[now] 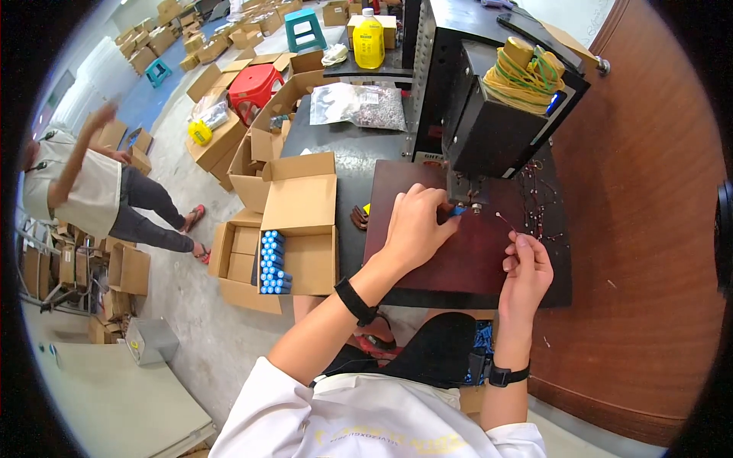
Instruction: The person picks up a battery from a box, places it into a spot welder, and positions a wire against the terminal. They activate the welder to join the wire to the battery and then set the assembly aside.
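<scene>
My left hand (416, 225) is closed around a small blue battery cell (458, 211), most of it hidden by my fingers. The cell lies just beside two metal tips (476, 208) under the head of a black bench machine (496, 122). Whether cell and tips touch, I cannot tell. Over the right part of the dark red work board (427, 271), my right hand (528, 263) pinches a thin dark red wire (507, 223) with a small pale round end. More thin wires with small ends (538, 202) lie scattered right of the board.
Left of the board, an open cardboard box (314, 259) holds rows of blue battery cells (271, 263). Behind it are a bag of small parts (374, 107) and a yellow bottle (369, 42). A wooden panel (634, 229) stands close on my right. Another person (99, 183) walks at far left.
</scene>
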`<action>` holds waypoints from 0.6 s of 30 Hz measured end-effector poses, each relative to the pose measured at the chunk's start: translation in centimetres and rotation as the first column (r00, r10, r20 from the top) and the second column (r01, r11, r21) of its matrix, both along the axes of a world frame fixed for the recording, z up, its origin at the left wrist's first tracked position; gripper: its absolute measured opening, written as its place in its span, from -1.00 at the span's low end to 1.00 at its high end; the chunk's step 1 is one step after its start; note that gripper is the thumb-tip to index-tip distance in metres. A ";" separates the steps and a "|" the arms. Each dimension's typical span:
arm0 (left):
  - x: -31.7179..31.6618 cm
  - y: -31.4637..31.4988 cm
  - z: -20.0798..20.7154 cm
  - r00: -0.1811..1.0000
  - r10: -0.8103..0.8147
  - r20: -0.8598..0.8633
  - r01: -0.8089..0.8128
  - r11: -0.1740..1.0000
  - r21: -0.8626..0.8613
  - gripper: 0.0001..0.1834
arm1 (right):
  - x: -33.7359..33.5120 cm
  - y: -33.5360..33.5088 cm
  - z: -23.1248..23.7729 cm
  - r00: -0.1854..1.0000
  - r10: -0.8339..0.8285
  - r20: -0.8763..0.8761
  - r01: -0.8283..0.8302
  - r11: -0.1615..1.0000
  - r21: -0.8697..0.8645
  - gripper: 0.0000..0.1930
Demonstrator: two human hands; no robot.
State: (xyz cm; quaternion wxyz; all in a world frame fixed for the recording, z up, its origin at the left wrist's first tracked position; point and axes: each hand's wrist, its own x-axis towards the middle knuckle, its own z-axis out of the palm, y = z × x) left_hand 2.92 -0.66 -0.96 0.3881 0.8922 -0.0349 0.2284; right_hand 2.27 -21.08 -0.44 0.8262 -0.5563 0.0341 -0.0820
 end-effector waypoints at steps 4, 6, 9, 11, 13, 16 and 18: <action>0.1 -0.1 0.0 1.000 0.006 0.001 -0.006 1.000 -0.015 -0.78 | 0.0 -0.1 0.1 1.000 -0.001 0.003 0.001 1.000 -0.012 -0.86; 0.1 -0.2 0.0 1.000 0.005 -0.005 -0.005 1.000 -0.011 -0.78 | 0.1 -0.1 -0.1 1.000 0.001 -0.002 -0.001 1.000 -0.009 -0.87; 0.0 -0.2 0.0 0.999 0.050 0.002 -0.050 0.998 -0.040 -0.77 | -0.1 -0.2 -0.1 1.000 0.015 0.005 -0.014 1.000 -0.011 -0.88; 0.1 -0.2 0.0 0.999 0.029 0.016 -0.027 0.993 -0.116 -0.76 | 0.0 -0.2 -0.1 1.000 0.025 0.018 -0.025 1.000 -0.016 -0.89; -0.2 -0.2 0.2 1.000 0.008 -0.001 -0.008 0.991 -0.131 -0.75 | 0.1 -0.3 -0.2 1.000 -0.010 0.009 0.010 1.000 0.019 -0.86; -0.5 0.1 0.2 1.000 -0.024 -0.010 0.021 0.982 -0.186 -0.72 | 0.1 -0.5 0.2 0.999 0.052 0.007 -0.052 0.999 0.013 -0.87; -0.6 0.1 0.2 0.999 -0.041 -0.005 0.039 0.973 -0.229 -0.68 | 0.0 0.0 0.4 0.999 0.051 0.010 -0.051 0.999 0.010 -0.88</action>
